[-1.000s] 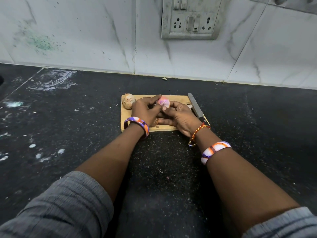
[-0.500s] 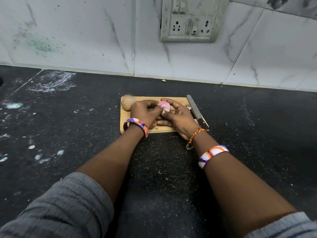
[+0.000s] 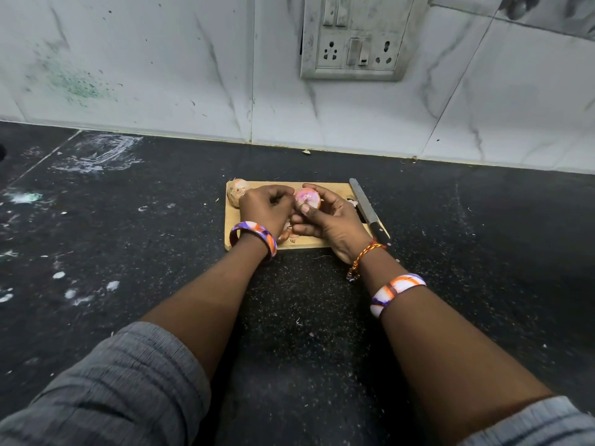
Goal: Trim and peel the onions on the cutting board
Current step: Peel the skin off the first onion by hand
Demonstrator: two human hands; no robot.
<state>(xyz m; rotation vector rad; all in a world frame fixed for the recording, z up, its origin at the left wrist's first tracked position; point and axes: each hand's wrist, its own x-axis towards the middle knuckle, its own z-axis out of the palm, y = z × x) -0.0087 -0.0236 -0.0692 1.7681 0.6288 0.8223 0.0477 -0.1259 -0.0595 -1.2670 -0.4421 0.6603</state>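
Note:
A small wooden cutting board (image 3: 335,188) lies on the black counter. Over it, my right hand (image 3: 335,220) cups a pink, partly peeled onion (image 3: 307,198), thumb on its near side. My left hand (image 3: 264,207) sits just left of it with fingers curled against the onion's skin edge. A second onion (image 3: 236,189), still in its brown skin, rests on the board's far left corner, partly hidden by my left hand. Scraps of peel (image 3: 286,233) lie under my wrists. A knife (image 3: 367,207) lies along the board's right edge.
The black stone counter (image 3: 128,236) carries white smears and specks at the left. A tiled wall with a switch and socket plate (image 3: 354,43) stands behind the board. Dark counter stretches to the right of the knife.
My right hand has turned the onion and cupped it higher, with the cut face now toward me. My left hand's fingers have closed in at its left side.

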